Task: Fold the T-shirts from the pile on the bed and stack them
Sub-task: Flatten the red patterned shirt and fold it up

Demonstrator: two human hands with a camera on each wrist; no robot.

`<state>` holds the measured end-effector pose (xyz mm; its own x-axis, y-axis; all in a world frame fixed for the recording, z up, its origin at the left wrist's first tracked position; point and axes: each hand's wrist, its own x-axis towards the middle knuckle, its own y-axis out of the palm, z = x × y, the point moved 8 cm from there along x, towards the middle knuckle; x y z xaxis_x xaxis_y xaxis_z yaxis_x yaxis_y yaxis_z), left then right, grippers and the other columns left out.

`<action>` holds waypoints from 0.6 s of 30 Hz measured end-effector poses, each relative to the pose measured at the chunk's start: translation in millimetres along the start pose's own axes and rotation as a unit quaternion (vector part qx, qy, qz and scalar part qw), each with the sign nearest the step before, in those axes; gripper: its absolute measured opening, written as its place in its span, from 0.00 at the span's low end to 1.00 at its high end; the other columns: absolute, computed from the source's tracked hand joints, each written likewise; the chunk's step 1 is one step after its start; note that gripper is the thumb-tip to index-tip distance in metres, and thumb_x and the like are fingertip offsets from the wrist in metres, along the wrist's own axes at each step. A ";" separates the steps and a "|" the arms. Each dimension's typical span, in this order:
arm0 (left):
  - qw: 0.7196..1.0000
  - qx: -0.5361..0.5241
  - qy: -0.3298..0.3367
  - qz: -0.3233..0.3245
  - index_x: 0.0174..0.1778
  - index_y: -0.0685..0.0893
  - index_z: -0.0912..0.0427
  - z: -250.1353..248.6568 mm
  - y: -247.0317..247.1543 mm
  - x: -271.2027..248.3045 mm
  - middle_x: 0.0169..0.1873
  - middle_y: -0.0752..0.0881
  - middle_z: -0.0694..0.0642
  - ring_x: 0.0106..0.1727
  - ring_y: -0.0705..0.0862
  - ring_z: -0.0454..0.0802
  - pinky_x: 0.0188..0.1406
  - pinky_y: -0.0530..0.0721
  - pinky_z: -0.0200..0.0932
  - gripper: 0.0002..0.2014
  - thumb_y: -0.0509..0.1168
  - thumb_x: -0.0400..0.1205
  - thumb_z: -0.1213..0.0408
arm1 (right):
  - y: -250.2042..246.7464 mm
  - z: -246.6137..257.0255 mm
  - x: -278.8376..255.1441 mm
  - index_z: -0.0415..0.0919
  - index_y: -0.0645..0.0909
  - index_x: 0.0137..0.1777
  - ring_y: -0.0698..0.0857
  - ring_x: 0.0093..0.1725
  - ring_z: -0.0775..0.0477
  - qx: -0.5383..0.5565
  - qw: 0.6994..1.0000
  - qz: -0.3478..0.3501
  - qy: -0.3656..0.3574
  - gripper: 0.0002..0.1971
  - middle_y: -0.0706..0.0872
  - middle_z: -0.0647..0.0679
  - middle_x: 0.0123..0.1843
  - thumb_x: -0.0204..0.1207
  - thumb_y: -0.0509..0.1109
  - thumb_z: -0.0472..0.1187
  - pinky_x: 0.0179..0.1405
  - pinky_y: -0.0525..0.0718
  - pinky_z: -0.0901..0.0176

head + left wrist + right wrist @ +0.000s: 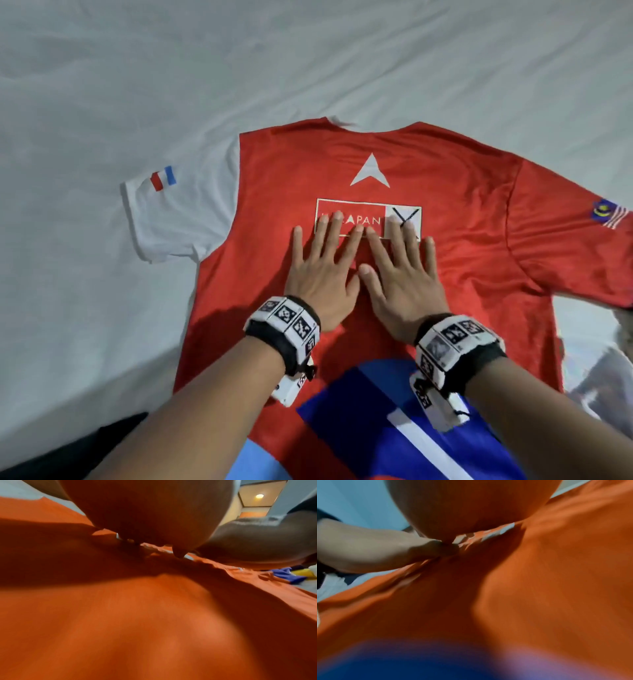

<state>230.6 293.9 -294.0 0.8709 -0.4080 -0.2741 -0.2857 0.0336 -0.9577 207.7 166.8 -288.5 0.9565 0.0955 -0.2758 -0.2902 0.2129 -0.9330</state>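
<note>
A red T-shirt (462,212) lies spread flat on the bed, back side up, with a white left sleeve (178,219), a red right sleeve (568,246) and a blue and white patch at its hem (370,421). My left hand (322,260) lies flat on the middle of the shirt, fingers straight and spread. Beside it my right hand (397,270) presses flat the same way, fingertips on the white printed box (368,209). Both wrist views show only red cloth (137,615) (556,588) close under the palms.
White bedsheet (239,68) surrounds the shirt on the far and left sides. A dark edge (68,445) shows at the near left. Blue and yellow clothes (291,574) lie past the shirt's right side; pale cloth (609,370) sits at the right edge.
</note>
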 end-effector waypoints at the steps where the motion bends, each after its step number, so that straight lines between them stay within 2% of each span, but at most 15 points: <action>1: 1.000 0.007 -0.014 -0.007 0.91 0.40 0.43 7.3 8.7 -10.7 0.91 0.39 0.58 0.91 0.40 0.59 0.86 0.41 0.73 0.35 0.39 0.87 0.41 | 9.5 -5.9 -13.6 0.57 0.42 0.91 0.32 0.89 0.44 -0.018 1.000 -0.002 0.004 0.33 0.35 0.49 0.91 0.87 0.39 0.63 0.87 0.35 0.36; 3: 0.994 -0.005 -0.102 -0.034 0.91 0.42 0.41 39.5 15.1 -25.5 0.91 0.42 0.58 0.91 0.43 0.60 0.86 0.42 0.73 0.33 0.41 0.89 0.40 | 19.0 -32.0 -35.2 0.59 0.42 0.90 0.36 0.90 0.43 -0.031 0.997 -0.028 0.058 0.33 0.38 0.50 0.92 0.86 0.41 0.65 0.87 0.36 0.35; 5: 0.968 -0.033 -0.242 -0.061 0.91 0.45 0.44 74.6 13.5 -43.1 0.90 0.45 0.63 0.91 0.44 0.63 0.85 0.45 0.74 0.33 0.41 0.89 0.41 | 20.6 -61.3 -54.2 0.59 0.43 0.90 0.38 0.90 0.41 0.006 0.982 -0.052 0.181 0.35 0.39 0.47 0.92 0.85 0.41 0.66 0.87 0.37 0.32; 6: 0.953 -0.048 -0.292 -0.071 0.92 0.47 0.47 81.2 10.4 -52.6 0.90 0.47 0.67 0.90 0.45 0.66 0.85 0.47 0.75 0.34 0.42 0.89 0.41 | 21.8 -68.4 -62.8 0.56 0.43 0.91 0.37 0.90 0.40 0.036 0.969 -0.058 0.239 0.36 0.39 0.44 0.92 0.85 0.40 0.66 0.86 0.38 0.30; 7: 0.947 -0.058 -0.303 -0.085 0.92 0.50 0.51 76.6 4.7 -59.3 0.89 0.48 0.70 0.90 0.46 0.67 0.85 0.48 0.75 0.34 0.44 0.89 0.42 | 21.5 -65.7 -70.4 0.53 0.44 0.91 0.37 0.90 0.38 0.057 0.960 -0.063 0.267 0.36 0.40 0.41 0.92 0.85 0.41 0.65 0.86 0.39 0.29; 8: 0.955 -0.059 -0.273 -0.098 0.92 0.52 0.54 62.1 1.6 -65.5 0.89 0.49 0.71 0.90 0.47 0.68 0.85 0.48 0.74 0.35 0.46 0.89 0.43 | 20.6 -53.5 -77.9 0.51 0.45 0.91 0.38 0.90 0.37 0.060 0.964 -0.070 0.248 0.37 0.41 0.39 0.92 0.85 0.42 0.64 0.86 0.40 0.28; 9: 0.972 -0.057 -0.206 -0.101 0.92 0.51 0.54 39.3 2.9 -71.0 0.89 0.48 0.70 0.90 0.47 0.68 0.86 0.48 0.73 0.35 0.47 0.89 0.43 | 21.9 -35.1 -84.9 0.50 0.46 0.91 0.39 0.90 0.37 0.050 0.978 -0.072 0.188 0.36 0.42 0.39 0.92 0.86 0.43 0.63 0.86 0.40 0.30; 11: 0.995 -0.048 -0.063 -0.068 0.92 0.48 0.47 -6.6 14.9 -89.3 0.90 0.46 0.65 0.91 0.47 0.64 0.86 0.49 0.73 0.35 0.48 0.89 0.41 | 35.0 -4.1 -105.2 0.54 0.46 0.91 0.39 0.90 0.38 0.011 0.998 -0.044 0.043 0.34 0.42 0.42 0.92 0.87 0.46 0.62 0.87 0.40 0.32; 12: 0.998 -0.039 -0.032 -0.046 0.91 0.47 0.44 -15.6 22.9 -98.3 0.91 0.45 0.62 0.91 0.47 0.63 0.85 0.50 0.74 0.35 0.47 0.89 0.39 | 40.9 -3.6 -115.2 0.55 0.47 0.91 0.40 0.90 0.39 -0.003 0.999 -0.029 0.015 0.34 0.42 0.44 0.92 0.87 0.47 0.62 0.87 0.42 0.32; 13: 0.998 -0.031 -0.042 -0.033 0.91 0.47 0.42 -13.3 30.5 -105.2 0.91 0.45 0.60 0.91 0.47 0.62 0.85 0.51 0.74 0.35 0.46 0.88 0.38 | 43.9 -13.8 -122.8 0.56 0.47 0.91 0.40 0.90 0.40 -0.007 0.999 -0.021 0.026 0.34 0.42 0.45 0.92 0.87 0.47 0.63 0.87 0.43 0.32; 15: 0.988 -0.032 -0.144 -0.039 0.91 0.48 0.43 9.9 36.3 -113.1 0.91 0.47 0.60 0.91 0.48 0.63 0.85 0.48 0.74 0.35 0.45 0.88 0.36 | 43.0 -48.0 -131.8 0.57 0.47 0.91 0.39 0.90 0.41 0.004 0.993 -0.023 0.116 0.34 0.42 0.46 0.92 0.86 0.45 0.65 0.87 0.42 0.33; 17: 0.967 -0.054 -0.247 -0.041 0.91 0.51 0.47 26.1 34.0 -116.7 0.90 0.50 0.65 0.90 0.48 0.66 0.84 0.48 0.77 0.36 0.47 0.88 0.38 | 35.1 -77.1 -135.7 0.57 0.46 0.91 0.39 0.90 0.41 0.021 0.981 -0.022 0.189 0.35 0.42 0.46 0.92 0.86 0.44 0.66 0.86 0.38 0.31; 18: 0.958 -0.064 -0.275 -0.038 0.91 0.54 0.50 24.7 31.0 -115.5 0.89 0.51 0.68 0.90 0.48 0.68 0.83 0.50 0.78 0.35 0.50 0.88 0.40 | 27.8 -87.2 -135.0 0.57 0.47 0.90 0.40 0.90 0.41 0.025 0.978 -0.022 0.205 0.35 0.43 0.45 0.92 0.86 0.45 0.66 0.86 0.36 0.30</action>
<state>131.0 364.6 -294.1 0.9603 0.1395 -0.2416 -0.2284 -0.1039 -0.9680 73.1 75.1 -297.3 0.8966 -0.3117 -0.3146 -0.2397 0.2559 -0.9365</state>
